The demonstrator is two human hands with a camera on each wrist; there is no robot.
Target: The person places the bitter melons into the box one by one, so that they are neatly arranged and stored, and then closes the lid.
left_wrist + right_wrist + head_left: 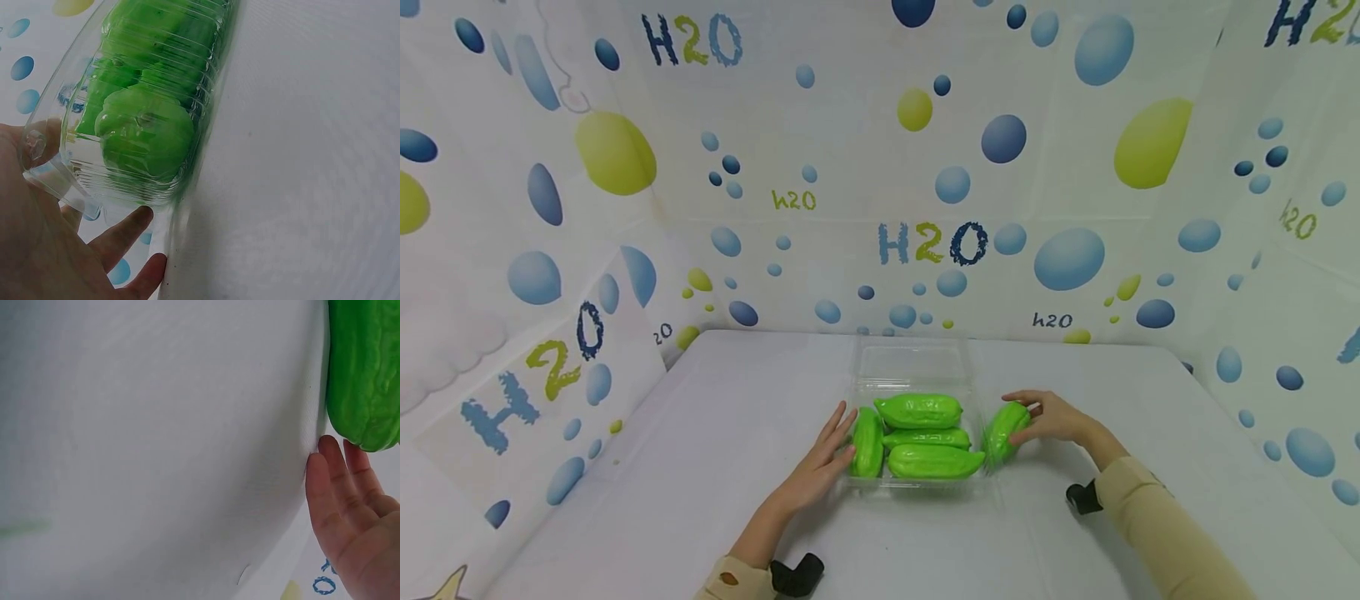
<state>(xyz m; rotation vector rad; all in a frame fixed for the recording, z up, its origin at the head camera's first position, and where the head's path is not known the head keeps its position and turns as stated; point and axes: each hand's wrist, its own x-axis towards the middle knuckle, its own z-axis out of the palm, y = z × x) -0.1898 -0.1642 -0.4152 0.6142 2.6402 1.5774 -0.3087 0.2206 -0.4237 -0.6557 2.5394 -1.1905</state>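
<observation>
A clear plastic container [914, 483] with its lid [913, 363] raised at the back stands on the table. Inside are several bright green, ribbed toy gourds [935, 461]: one upright along the left side, the others lying crosswise. My left hand [820, 467] rests against the container's left side with fingers spread; up close, the clear rim [81, 203] overlaps the hand. At the container's right side, my right hand [1051, 418] holds another green gourd [1006, 432] between thumb and fingers, tilted. In the right wrist view, fingertips touch the lower end of that gourd [365, 387].
The white tabletop [700, 433] extends around the container. Behind and at both sides hangs a white sheet [850, 125] printed with blue and green bubbles. Black wrist devices [797, 575] sit below each sleeve.
</observation>
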